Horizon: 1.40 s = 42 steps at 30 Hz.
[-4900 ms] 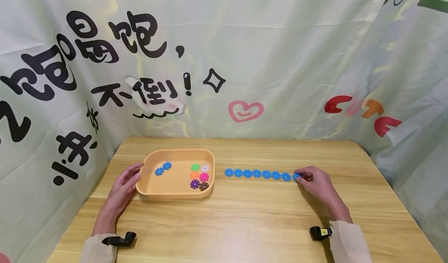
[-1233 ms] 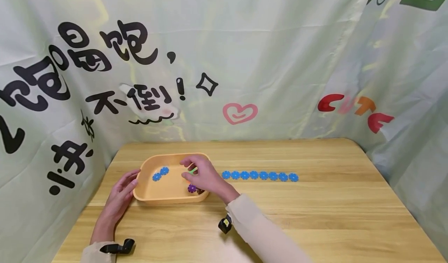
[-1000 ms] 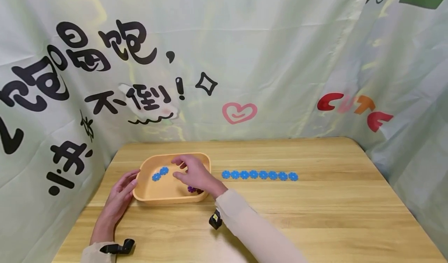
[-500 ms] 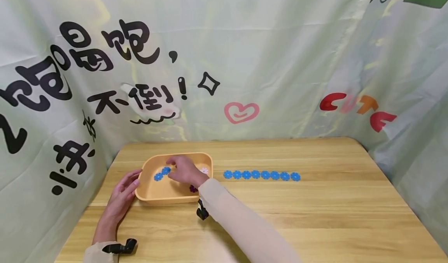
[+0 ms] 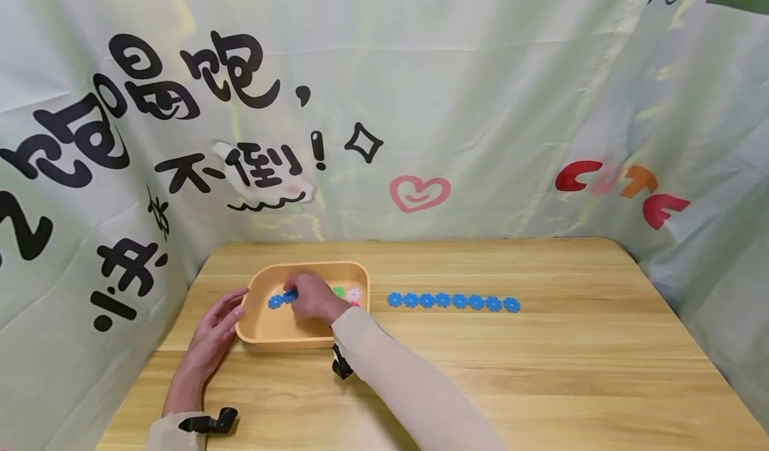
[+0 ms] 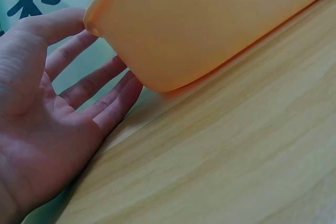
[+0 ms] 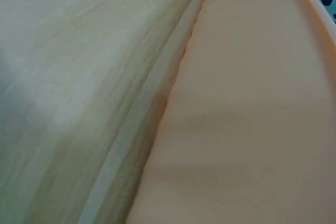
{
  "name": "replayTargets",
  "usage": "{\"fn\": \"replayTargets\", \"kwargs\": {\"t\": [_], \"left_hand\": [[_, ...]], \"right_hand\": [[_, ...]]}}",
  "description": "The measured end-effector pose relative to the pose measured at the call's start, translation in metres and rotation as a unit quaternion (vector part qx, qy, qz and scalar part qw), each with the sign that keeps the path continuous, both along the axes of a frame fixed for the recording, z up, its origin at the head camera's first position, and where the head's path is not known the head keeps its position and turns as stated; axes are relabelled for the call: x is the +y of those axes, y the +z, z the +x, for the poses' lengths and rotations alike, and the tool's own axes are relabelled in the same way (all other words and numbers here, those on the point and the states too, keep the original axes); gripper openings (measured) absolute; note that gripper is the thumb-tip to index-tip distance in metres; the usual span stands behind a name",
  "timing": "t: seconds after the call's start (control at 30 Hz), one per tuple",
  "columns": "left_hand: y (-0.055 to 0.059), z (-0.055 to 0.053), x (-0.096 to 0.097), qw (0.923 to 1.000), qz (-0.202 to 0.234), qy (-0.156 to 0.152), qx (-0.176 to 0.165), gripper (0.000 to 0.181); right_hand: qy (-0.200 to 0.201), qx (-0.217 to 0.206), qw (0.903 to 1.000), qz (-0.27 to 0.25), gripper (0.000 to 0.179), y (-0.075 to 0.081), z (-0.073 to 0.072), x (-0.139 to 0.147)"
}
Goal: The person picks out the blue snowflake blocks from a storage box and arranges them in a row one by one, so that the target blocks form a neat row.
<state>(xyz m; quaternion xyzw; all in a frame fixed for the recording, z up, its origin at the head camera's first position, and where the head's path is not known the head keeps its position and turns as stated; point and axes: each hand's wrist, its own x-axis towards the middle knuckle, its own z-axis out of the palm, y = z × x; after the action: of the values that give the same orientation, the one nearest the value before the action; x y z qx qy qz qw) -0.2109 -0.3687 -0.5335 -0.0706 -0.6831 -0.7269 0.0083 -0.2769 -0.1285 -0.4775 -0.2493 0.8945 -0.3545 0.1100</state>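
Note:
My right hand point(image 5: 315, 297) reaches into the orange plastic tray point(image 5: 282, 341), its curled fingers on the right-hand one of two blue snowflake discs point(image 5: 290, 296); its fingertips partly cover that disc. The other blue disc point(image 5: 275, 301) lies just left of it on the tray floor. Against the tray's left end rests my left hand point(image 5: 210, 324). The left wrist view shows the left thumb at the rim and fairly straight fingers point(image 6: 94, 87) along the outer wall. The right wrist view has only the tray's outer side point(image 7: 252, 103) and the table; the right hand is hidden there.
Right of the tray, several blue snowflake discs point(image 5: 459, 301) form a straight row on the wooden table point(image 5: 541, 371). Inside the tray's right end lie green point(image 5: 339, 292) and white point(image 5: 354, 294) discs, with others mostly behind my right forearm. A printed curtain point(image 5: 480, 104) surrounds the table.
My right hand has gone from the row's right end, where it held a blue disc, leftward into the tray, and its fingers have closed on another blue disc. The left hand stays at the tray.

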Motion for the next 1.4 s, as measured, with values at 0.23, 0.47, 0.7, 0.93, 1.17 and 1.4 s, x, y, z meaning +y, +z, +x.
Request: {"fn": "replayTargets", "kwargs": {"t": [0.23,0.47,0.7,0.93,1.17,1.4], "left_hand": [[0.002,-0.001,0.0,0.9999,-0.005,0.005,-0.008,0.044],[0.001,0.0,0.001,0.9999,-0.006,0.007,-0.012,0.045],[0.0,0.001,0.0,0.9999,-0.009,0.009,-0.011,0.045],[0.0,-0.001,-0.001,0.9999,-0.009,0.004,-0.011,0.045],[0.0,-0.002,0.0,0.9998,-0.014,0.009,-0.007,0.045],[0.0,-0.001,0.0,0.9995,-0.027,0.016,-0.011,0.046]], "right_hand": [[-0.001,0.037,0.9993,-0.01,0.028,-0.011,-0.002,0.003],[0.016,0.063,0.9977,0.022,0.023,-0.015,-0.003,0.004],[0.014,0.054,0.9983,0.019,0.019,-0.012,0.002,0.006],[0.012,0.053,0.9978,0.037,0.017,-0.007,0.006,0.008],[0.027,0.026,0.9989,-0.027,0.015,0.001,0.004,0.017],[0.043,-0.008,0.996,-0.078,0.024,0.01,0.009,0.027]]}}
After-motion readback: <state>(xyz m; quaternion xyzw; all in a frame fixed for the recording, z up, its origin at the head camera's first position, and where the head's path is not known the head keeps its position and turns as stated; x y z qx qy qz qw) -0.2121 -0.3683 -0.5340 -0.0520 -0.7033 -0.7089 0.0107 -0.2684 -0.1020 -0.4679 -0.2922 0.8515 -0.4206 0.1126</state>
